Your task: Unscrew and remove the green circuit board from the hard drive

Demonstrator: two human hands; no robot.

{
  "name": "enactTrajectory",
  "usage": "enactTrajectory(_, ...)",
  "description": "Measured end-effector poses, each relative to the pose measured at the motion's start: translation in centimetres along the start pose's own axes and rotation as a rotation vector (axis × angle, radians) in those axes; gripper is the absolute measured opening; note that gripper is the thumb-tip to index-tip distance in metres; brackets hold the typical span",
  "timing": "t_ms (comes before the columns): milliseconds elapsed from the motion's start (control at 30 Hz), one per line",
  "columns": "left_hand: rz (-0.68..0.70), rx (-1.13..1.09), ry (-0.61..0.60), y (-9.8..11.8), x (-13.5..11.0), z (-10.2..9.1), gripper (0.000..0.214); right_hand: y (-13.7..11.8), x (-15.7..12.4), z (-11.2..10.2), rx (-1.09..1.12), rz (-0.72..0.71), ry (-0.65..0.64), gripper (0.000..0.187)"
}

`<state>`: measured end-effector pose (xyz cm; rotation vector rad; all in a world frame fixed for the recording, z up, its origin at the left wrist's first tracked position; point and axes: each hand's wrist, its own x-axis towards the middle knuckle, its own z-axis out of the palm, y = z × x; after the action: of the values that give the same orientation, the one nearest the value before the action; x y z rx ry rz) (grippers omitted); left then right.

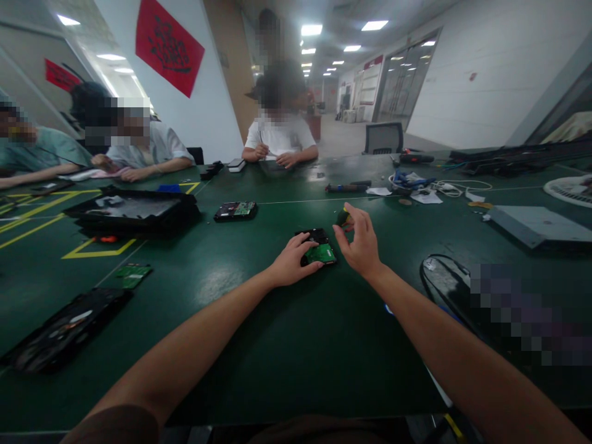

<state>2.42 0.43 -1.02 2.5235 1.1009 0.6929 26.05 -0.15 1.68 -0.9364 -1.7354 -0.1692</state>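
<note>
A hard drive [322,253] with a green circuit board lies on the green table in front of me. My left hand [295,260] grips it from the left, fingers across its top and thumb along the near edge. Just to the right of the drive, my right hand [359,242] is raised with its fingers closed around a screwdriver [343,217], whose dark and yellow-green handle shows between thumb and fingers. The screwdriver's shaft cannot be made out. A second hard drive [235,211], board side up, rests farther back on the left.
At left are a black tray [134,209], a loose green circuit board [133,274] and a black casing [67,330]. A grey metal box [541,225], cables [411,182] and a black cable loop [428,268] lie at right. Three people sit around the table's far side.
</note>
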Motion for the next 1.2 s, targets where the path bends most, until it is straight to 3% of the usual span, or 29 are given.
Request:
enactTrajectory(367, 0.004, 0.007, -0.003, -0.31, 0.07, 0.23, 0.067, 0.25, -0.13, 0.21, -0.015, 0.022, 0.034, 0.065)
enactTrajectory(1200, -0.022, -0.016, -0.010, 0.32, -0.01, -0.18, 0.066, -0.15, 0.03, -0.02, -0.002, 0.038, -0.031, 0.062)
